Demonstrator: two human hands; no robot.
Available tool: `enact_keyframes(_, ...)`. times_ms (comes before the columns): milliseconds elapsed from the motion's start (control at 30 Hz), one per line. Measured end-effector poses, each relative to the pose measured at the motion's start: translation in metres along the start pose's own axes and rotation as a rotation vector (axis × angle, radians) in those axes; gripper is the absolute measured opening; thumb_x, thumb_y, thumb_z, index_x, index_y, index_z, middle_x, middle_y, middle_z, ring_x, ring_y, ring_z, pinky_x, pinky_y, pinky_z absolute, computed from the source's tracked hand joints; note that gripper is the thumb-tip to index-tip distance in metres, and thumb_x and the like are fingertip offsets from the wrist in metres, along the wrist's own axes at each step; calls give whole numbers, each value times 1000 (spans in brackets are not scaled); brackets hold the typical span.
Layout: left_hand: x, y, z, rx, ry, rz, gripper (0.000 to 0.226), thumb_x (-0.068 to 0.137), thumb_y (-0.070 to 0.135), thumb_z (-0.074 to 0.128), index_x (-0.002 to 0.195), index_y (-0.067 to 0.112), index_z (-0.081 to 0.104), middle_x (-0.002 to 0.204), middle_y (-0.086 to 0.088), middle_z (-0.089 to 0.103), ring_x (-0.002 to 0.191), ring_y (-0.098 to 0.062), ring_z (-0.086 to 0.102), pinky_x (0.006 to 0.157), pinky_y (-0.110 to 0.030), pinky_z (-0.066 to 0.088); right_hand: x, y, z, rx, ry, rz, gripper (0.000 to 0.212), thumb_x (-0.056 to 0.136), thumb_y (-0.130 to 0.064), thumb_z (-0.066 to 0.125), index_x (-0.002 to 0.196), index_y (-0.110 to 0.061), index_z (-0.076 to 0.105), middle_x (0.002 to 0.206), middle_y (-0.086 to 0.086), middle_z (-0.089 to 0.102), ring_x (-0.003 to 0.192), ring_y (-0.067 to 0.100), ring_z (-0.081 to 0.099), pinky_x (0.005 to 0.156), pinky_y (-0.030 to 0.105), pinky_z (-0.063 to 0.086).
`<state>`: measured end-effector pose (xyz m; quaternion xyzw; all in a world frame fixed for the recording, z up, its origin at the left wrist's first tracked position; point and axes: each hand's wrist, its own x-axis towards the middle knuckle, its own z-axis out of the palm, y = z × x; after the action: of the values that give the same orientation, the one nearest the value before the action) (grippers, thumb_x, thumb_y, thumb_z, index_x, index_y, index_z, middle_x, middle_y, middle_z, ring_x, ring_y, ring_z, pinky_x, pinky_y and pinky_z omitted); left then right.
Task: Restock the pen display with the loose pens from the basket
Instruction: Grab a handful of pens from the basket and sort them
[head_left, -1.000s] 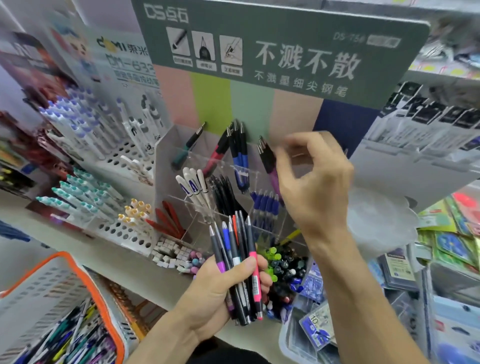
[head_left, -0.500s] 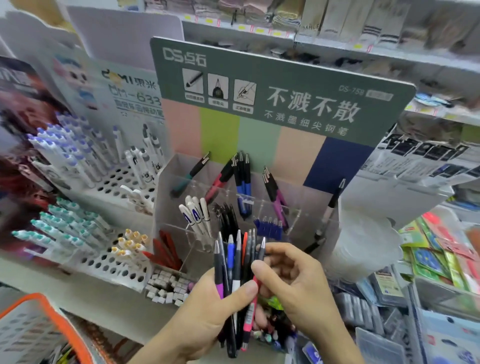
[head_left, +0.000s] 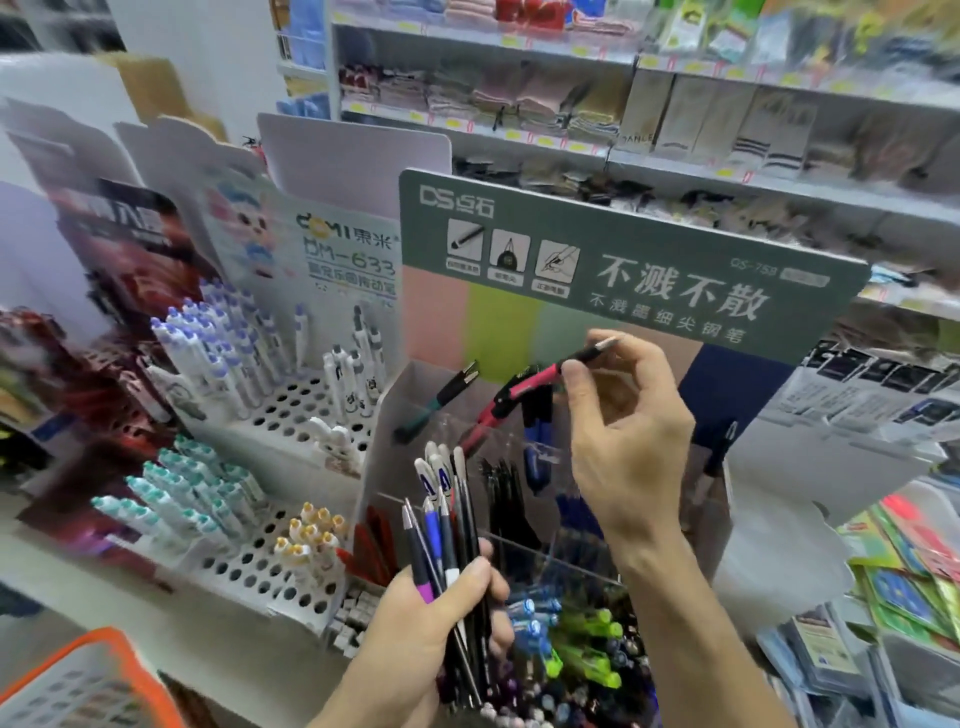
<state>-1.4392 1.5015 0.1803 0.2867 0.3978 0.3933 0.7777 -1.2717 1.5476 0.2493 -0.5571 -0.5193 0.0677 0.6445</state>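
Note:
My left hand (head_left: 441, 618) grips a bundle of loose pens (head_left: 447, 535), tips pointing up, low in the middle of the view. My right hand (head_left: 628, 436) pinches a red-and-black pen (head_left: 540, 376) between thumb and fingers and holds it slanted over the upper row of the clear compartmented pen display (head_left: 410, 395). The display stands under a green header card (head_left: 675, 260) and holds red, blue and black pens in separate slots. A corner of the orange-rimmed basket (head_left: 88, 670) shows at the bottom left.
White perforated pen racks (head_left: 291, 410) with blue-, teal- and yellow-capped pens stand to the left. A tub of green and blue pens (head_left: 576, 639) sits below the display. Packaged stationery (head_left: 904, 566) fills the right side. Shelves of folded textiles run behind.
My right hand has pulled a red-and-black pen out of the bundle and raised it to the display's upper row. The view has tilted upward, so the basket has dropped toward the bottom corner.

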Motion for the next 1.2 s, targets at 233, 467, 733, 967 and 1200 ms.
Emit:
enact_keyframes(233, 2, 22, 9, 49, -79, 94, 38, 79, 14, 69, 113, -3, 60, 78, -24, 62, 59, -32, 60, 55, -37, 52, 12, 19, 28, -272, -154, -181, 36, 92, -9, 74, 121, -14, 53, 100, 1, 70, 83, 17, 69, 76, 40, 61)
enact_keyframes(467, 7, 41, 16, 135, -135, 197, 40, 86, 16, 64, 120, -4, 54, 82, -18, 62, 61, -27, 60, 57, -35, 52, 10, 23, 27, -447, -255, -158, 38, 88, -13, 78, 123, -17, 64, 90, 3, 71, 78, 22, 67, 75, 40, 59)
enact_keyframes(733, 10, 43, 29, 156, -204, 170, 39, 87, 17, 62, 118, -7, 57, 80, -20, 66, 60, -28, 62, 54, -32, 54, 0, 6, 3, -282, -104, -219, 6, 98, -12, 69, 102, -11, 72, 92, -3, 67, 79, 9, 62, 72, 17, 49)
enact_keyframes(967, 6, 38, 36, 249, -244, 181, 26, 84, 22, 66, 88, -4, 68, 61, -25, 60, 48, -26, 57, 49, -28, 50, -35, -10, -36, 160, -467, 404, 8, 90, -29, 76, 95, -24, 73, 61, 3, 68, 54, 13, 64, 60, 23, 51)
enact_keyframes(1200, 3, 16, 48, 241, -261, 100, 26, 87, 24, 73, 96, 0, 71, 73, -24, 67, 51, -30, 63, 47, -32, 54, -50, -3, -56, 379, -360, 671, 12, 98, -16, 64, 98, -4, 63, 53, 5, 54, 44, 24, 55, 46, 35, 49)
